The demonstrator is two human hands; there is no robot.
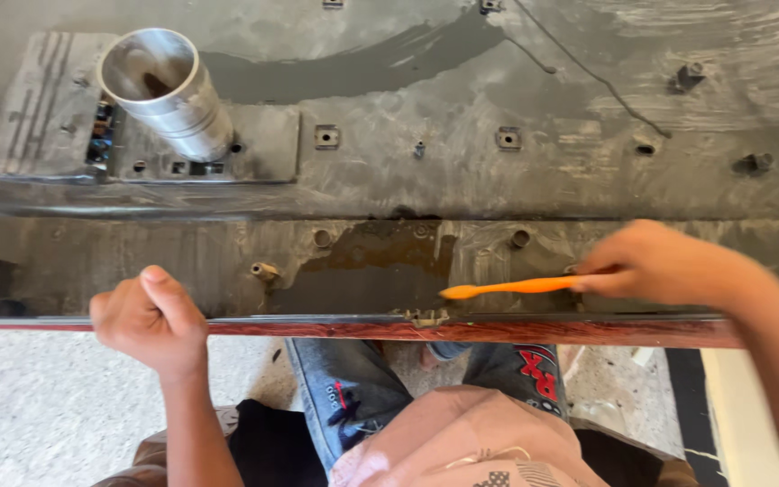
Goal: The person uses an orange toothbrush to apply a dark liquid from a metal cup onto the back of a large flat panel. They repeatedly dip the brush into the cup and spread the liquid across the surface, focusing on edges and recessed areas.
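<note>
Cleaning in progress on the inner face of a grey car bumper panel (462,180). Right hand (655,263) pinches an orange toothbrush (511,288), its head at the wet brown patch (380,266) near the near edge — scrubbing stage, by judgement. Left hand (148,316), clenched, grips the near rim at left. Next stroke needs steady bracing.

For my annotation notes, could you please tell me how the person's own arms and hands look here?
Both arms are bare to the edge of the picture: no sleeves, gloves, watch or rings show on the left hand or the right hand. The right hand is slightly blurred.
</note>
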